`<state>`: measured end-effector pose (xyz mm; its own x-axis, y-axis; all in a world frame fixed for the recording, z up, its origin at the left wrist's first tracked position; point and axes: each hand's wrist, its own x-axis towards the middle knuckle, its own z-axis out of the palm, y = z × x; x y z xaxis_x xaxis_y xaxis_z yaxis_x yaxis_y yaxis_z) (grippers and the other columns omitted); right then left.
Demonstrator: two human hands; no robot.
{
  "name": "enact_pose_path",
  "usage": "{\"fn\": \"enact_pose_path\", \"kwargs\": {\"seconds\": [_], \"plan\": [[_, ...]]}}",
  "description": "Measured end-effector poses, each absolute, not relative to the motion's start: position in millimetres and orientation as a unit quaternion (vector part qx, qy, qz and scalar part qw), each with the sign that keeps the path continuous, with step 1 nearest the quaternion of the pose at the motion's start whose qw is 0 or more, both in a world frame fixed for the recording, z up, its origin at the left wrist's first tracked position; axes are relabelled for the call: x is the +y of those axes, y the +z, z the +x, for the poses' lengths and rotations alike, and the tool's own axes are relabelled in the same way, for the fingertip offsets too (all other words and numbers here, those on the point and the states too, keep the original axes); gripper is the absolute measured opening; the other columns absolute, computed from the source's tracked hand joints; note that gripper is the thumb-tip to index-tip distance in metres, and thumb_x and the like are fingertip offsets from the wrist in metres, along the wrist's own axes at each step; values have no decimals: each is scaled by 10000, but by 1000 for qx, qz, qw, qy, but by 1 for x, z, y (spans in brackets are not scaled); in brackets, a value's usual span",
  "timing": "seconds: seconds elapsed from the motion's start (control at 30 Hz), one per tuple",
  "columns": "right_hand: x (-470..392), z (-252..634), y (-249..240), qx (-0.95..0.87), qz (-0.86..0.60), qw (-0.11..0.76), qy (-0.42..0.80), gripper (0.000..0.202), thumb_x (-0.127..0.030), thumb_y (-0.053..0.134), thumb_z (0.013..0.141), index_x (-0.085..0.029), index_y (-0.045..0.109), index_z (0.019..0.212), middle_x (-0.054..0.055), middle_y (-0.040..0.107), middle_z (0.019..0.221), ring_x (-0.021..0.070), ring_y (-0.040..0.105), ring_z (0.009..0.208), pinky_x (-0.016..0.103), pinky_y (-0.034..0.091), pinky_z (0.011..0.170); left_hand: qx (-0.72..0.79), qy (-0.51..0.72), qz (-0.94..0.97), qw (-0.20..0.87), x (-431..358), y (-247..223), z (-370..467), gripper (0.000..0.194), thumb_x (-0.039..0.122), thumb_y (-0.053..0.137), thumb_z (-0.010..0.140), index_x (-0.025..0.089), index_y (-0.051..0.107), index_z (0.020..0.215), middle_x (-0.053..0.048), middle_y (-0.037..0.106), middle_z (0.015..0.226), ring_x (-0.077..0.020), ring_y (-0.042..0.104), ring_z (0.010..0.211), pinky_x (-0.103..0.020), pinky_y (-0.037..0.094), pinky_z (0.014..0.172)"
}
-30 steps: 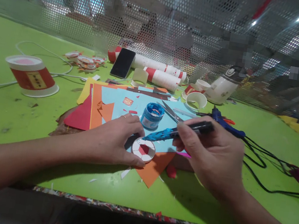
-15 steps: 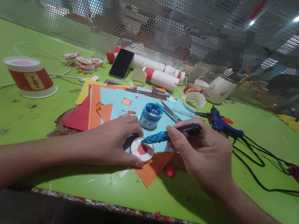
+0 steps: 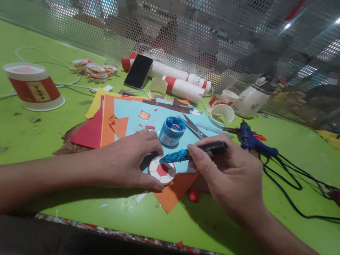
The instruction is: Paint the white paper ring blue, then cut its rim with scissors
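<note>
Between thumb and fingers, my left hand (image 3: 136, 161) grips a small white disc (image 3: 153, 171) by its edge. Lines divide the disc's face into panels like a football, with a red patch in the middle. My right hand (image 3: 229, 179) pinches a black marker-like pen (image 3: 214, 149) whose front half is caked in blue paint. The blue tip meets the disc's upper left part. Just behind stands an uncapped jar of blue paint (image 3: 170, 138), on light blue paper (image 3: 133, 132). Scissors (image 3: 194, 126) lie beside the jar, their handles hidden behind my right hand.
A red and white paper cup (image 3: 36, 90) stands upside down at left. Behind the papers are a phone (image 3: 138, 72), stacked cup tubes (image 3: 183, 89), cut cup rings (image 3: 222, 114) and a white bottle (image 3: 253, 98). At right lies a blue glue gun (image 3: 255, 144) with black cables.
The pen's tip has shifted very slightly left on the disc, with my right hand moving along. My left hand and the disc stay practically in place.
</note>
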<state>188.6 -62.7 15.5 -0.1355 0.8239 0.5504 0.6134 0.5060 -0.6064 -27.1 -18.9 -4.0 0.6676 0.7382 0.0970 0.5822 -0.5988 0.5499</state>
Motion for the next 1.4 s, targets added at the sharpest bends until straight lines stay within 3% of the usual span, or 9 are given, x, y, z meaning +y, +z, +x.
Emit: {"fn": "enact_pose_path", "kwargs": {"seconds": [0.17, 0.4, 0.77, 1.03, 1.23, 1.4], "plan": [[-63, 189, 17, -752, -477, 441, 110, 163, -367, 690, 905, -231, 662, 822, -38, 670, 647, 116, 636, 557, 224, 494, 525, 372, 162, 883, 236, -18, -3, -26, 414, 480, 786, 726, 165, 607, 927, -89, 561, 1037, -301, 525, 1039, -442, 466, 878], [-63, 187, 21, -793, -421, 436, 60, 80, -192, 697, 874, -178, 634, 828, -36, 683, 671, 82, 602, 567, 184, 480, 552, 368, 163, 887, 226, -18, -5, -26, 431, 495, 776, 731, 163, 627, 962, -90, 574, 1032, -305, 533, 1047, -450, 469, 885], [-62, 181, 21, -791, -408, 454, 41, 117, -162, 699, 849, -199, 612, 780, -59, 662, 622, 70, 549, 505, 181, 437, 503, 377, 155, 882, 236, -17, -4, -26, 428, 498, 761, 733, 170, 644, 982, -93, 583, 1029, -313, 530, 1054, -471, 469, 901], [-63, 186, 23, -712, -453, 527, 99, 174, -314, 712, 876, -201, 636, 767, -39, 620, 612, 111, 570, 513, 247, 481, 511, 384, 159, 876, 245, -18, -3, -25, 413, 508, 762, 717, 186, 611, 927, -93, 563, 1081, -312, 541, 1073, -468, 476, 922], [-62, 187, 22, -742, -451, 487, 93, 175, -291, 714, 874, -185, 637, 758, -48, 607, 591, 88, 536, 498, 211, 452, 482, 390, 155, 874, 244, -20, -1, -25, 434, 524, 750, 719, 184, 617, 955, -99, 566, 1103, -323, 535, 1096, -479, 476, 930], [-63, 188, 21, -753, -464, 458, 85, 188, -326, 707, 883, -193, 644, 766, -41, 650, 600, 99, 588, 504, 216, 446, 482, 379, 162, 879, 241, -19, -3, -26, 412, 522, 748, 722, 190, 619, 928, -98, 579, 1081, -323, 528, 1091, -479, 476, 922]]}}
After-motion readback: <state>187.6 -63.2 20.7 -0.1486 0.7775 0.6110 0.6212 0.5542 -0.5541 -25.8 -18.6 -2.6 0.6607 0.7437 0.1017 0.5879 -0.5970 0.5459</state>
